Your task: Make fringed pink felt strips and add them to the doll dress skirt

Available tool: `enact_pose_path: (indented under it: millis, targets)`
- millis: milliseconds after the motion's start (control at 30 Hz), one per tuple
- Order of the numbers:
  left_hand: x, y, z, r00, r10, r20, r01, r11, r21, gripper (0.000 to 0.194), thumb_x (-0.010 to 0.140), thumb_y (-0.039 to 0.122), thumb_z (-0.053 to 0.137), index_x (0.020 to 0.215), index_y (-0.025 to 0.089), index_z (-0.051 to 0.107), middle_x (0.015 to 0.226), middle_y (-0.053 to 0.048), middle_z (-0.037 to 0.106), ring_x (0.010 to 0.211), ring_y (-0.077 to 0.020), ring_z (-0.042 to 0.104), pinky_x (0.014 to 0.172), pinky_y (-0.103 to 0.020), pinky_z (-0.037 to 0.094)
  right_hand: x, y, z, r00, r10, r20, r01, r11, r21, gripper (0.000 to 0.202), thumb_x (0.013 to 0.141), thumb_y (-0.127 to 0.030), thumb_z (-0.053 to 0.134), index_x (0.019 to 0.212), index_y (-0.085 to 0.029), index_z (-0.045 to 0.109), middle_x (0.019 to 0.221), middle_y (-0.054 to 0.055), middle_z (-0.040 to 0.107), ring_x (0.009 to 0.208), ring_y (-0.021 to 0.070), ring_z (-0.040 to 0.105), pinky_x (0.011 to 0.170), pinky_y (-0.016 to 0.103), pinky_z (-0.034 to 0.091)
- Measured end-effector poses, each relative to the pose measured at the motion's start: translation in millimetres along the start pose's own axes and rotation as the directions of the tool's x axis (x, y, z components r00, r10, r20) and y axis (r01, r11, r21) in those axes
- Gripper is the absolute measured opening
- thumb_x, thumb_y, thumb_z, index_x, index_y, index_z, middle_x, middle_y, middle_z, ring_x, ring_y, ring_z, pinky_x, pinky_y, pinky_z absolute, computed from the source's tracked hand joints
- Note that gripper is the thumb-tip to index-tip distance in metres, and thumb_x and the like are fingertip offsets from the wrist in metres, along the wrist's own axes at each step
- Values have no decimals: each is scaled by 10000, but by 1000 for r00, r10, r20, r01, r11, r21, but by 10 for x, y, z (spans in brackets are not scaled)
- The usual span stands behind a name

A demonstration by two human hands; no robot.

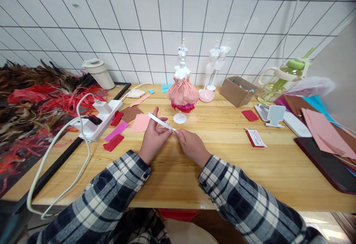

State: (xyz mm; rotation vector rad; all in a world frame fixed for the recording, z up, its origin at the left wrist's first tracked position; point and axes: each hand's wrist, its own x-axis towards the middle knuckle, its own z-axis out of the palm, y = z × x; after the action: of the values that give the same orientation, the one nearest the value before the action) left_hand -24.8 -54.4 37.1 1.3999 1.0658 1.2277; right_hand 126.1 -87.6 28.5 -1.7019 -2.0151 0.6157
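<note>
A narrow white strip (159,120) that looks like tape lies slantwise across my left hand (152,136), whose fingers are curled round it. At its lower right end, my right hand (193,145) pinches the tip between thumb and fingers. Just beyond my hands stands a small white dress form (182,72) on a round base. It wears a short skirt (183,91) of gathered pink paper, with magenta and red fringed layers showing beneath. A pink paper sheet (139,123) lies beside my left hand, partly behind it.
Paper scraps and a power strip (101,119) with looping white cables are at left, near feather trims (25,84) and a cup (98,74). Behind stand two more dress forms (214,60), a pink bowl (206,95) and a cardboard box (237,91). A bottle (280,81) and phone stand (275,115) are right.
</note>
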Motion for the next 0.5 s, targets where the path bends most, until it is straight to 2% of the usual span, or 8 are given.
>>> enact_pose_path:
  millis: [133, 233, 333, 500]
  targets:
    - [-6, 26, -2, 1000, -29, -11, 30, 995, 98, 986, 667, 169, 712, 1479, 328, 176, 1161, -50, 517, 640, -40, 591, 674, -219, 528, -20, -15, -4, 1000, 23, 1, -23, 998, -62, 448, 995, -462, 212, 923, -210, 576, 834, 57, 677, 721, 174, 585, 610, 272, 315]
    - [13, 17, -31, 999, -26, -34, 29, 993, 112, 999, 669, 157, 703, 1484, 324, 149, 1178, -60, 531, 608, -30, 583, 628, -196, 516, -16, -10, -13, 999, 53, -1, -52, 996, -73, 441, 992, -474, 222, 935, -210, 571, 841, 60, 678, 732, 176, 590, 609, 269, 314]
    - [41, 0, -63, 999, -7, -38, 10, 998, 64, 1043, 660, 161, 724, 1489, 325, 111, 1211, -79, 526, 636, -48, 602, 650, -214, 531, 0, 8, -21, 999, 54, 3, -54, 998, -16, 422, 994, -460, 233, 939, -211, 569, 844, 52, 674, 750, 169, 590, 626, 260, 328]
    - [43, -9, -69, 1000, 1, 16, -1, 1000, 28, 1095, 659, 173, 757, 1489, 358, 67, 1284, -99, 488, 666, -57, 614, 712, -255, 550, 2, 23, -40, 1000, -6, -7, 7, 996, 94, 441, 1000, -422, 215, 865, -218, 581, 816, 29, 667, 745, 159, 575, 660, 257, 341]
